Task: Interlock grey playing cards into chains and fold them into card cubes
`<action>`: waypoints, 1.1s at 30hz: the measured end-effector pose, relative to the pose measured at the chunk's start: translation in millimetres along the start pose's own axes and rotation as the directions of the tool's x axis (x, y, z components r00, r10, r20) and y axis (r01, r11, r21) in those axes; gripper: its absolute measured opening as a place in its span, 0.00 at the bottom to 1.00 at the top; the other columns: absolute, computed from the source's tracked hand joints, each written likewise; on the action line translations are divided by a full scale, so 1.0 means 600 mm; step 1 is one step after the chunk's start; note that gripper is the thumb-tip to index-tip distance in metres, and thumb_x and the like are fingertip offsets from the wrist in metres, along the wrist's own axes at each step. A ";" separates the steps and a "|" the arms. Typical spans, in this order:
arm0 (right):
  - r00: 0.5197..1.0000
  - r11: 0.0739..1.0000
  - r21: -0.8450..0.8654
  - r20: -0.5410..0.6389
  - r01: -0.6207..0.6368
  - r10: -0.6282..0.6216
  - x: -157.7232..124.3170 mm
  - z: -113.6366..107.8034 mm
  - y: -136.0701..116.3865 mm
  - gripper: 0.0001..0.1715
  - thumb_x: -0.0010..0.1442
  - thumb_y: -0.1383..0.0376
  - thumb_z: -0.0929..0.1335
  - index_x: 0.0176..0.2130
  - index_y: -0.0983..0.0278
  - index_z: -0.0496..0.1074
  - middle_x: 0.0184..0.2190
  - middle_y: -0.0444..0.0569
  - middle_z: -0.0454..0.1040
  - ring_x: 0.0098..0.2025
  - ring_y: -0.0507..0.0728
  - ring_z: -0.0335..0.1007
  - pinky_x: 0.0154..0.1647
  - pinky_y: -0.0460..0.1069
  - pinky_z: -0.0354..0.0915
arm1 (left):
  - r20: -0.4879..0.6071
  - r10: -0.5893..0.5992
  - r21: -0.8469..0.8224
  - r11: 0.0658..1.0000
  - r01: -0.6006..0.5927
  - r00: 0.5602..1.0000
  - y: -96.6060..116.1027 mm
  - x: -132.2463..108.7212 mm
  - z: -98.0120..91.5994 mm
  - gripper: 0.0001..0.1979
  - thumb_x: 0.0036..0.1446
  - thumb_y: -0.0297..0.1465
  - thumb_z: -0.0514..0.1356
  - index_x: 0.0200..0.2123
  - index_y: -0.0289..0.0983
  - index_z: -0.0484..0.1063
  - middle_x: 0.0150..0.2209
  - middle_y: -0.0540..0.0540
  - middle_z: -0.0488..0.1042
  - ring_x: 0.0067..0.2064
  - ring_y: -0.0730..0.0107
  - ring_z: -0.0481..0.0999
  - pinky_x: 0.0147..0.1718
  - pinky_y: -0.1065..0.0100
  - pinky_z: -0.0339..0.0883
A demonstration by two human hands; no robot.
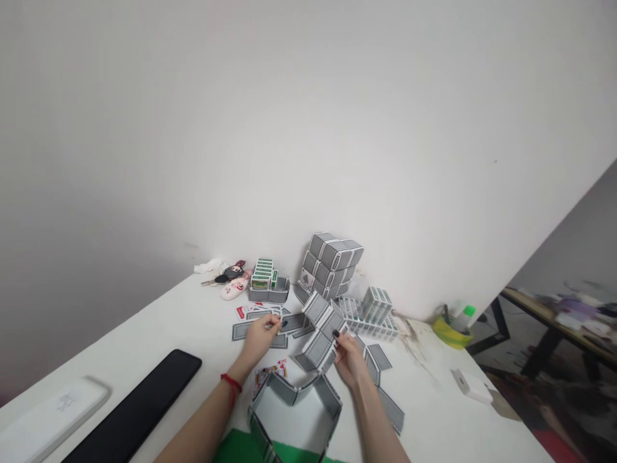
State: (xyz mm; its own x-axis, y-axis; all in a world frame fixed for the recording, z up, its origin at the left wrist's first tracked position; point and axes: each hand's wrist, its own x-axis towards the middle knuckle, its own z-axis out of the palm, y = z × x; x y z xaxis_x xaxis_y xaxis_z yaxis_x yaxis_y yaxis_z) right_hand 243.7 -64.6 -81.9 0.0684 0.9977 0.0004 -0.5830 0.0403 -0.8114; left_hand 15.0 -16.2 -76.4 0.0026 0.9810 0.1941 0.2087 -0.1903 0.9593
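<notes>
My left hand (260, 335), a red string at its wrist, pinches a loose grey-backed card (289, 321) among cards scattered flat on the white table (159, 334). My right hand (348, 357), with dark nails, grips a folded-card block structure (321, 334) that stands tilted between both hands. In front of my arms a ring of linked folded cards (294, 402) stands on the table. A taller stack of card cubes (332, 263) rests against the wall behind.
A black flat object (144, 405) and a white case (48, 418) lie at the left. Green card boxes (265, 276), keys and a pink charm (231, 283) sit by the wall. A yellow bowl (450, 331) and small white box (470, 384) are at the right, near the table edge.
</notes>
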 end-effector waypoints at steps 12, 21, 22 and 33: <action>0.990 1.000 0.015 -0.141 0.003 -0.001 0.012 0.009 0.014 0.13 0.41 0.61 0.75 0.25 0.64 0.71 0.19 0.41 0.74 0.20 0.51 0.69 0.24 0.46 0.66 | 0.158 -0.138 -0.340 0.922 0.185 0.978 0.002 -0.007 -0.001 0.11 0.50 0.37 0.57 0.30 0.36 0.62 0.17 0.50 0.72 0.16 0.73 0.70 0.13 0.77 0.56; 0.990 1.000 0.000 -0.143 -0.012 0.012 0.007 0.015 0.010 0.14 0.40 0.60 0.76 0.25 0.63 0.70 0.19 0.40 0.74 0.24 0.54 0.72 0.28 0.48 0.68 | 0.205 -0.170 -0.337 0.912 0.232 0.964 0.016 -0.017 0.007 0.15 0.47 0.41 0.59 0.28 0.37 0.59 0.11 0.55 0.67 0.12 0.76 0.66 0.12 0.79 0.53; 0.990 1.000 -0.008 -0.142 -0.015 0.014 0.007 0.014 0.011 0.14 0.40 0.60 0.76 0.26 0.63 0.71 0.19 0.41 0.74 0.25 0.55 0.73 0.29 0.48 0.68 | 0.206 -0.172 -0.335 0.912 0.235 0.963 0.017 -0.016 0.006 0.15 0.47 0.41 0.59 0.28 0.37 0.59 0.11 0.55 0.67 0.12 0.76 0.66 0.12 0.79 0.53; 0.994 0.996 -0.087 -0.103 0.013 -0.022 0.007 0.015 0.012 0.18 0.42 0.57 0.75 0.31 0.64 0.71 0.24 0.45 0.77 0.30 0.57 0.74 0.29 0.49 0.68 | 0.233 -0.162 -0.304 0.924 0.230 0.959 0.022 -0.018 0.010 0.17 0.45 0.44 0.60 0.26 0.38 0.58 0.10 0.56 0.66 0.11 0.75 0.66 0.12 0.78 0.53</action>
State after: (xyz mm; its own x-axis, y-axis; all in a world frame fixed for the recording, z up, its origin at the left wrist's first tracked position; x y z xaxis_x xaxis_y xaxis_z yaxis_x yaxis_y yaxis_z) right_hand 232.8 -59.5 -82.4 0.1640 0.9856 -0.0418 -0.5096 0.0484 -0.8590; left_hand 23.6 -29.2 -67.3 0.1964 0.9804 -0.0172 -0.1042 0.0384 0.9938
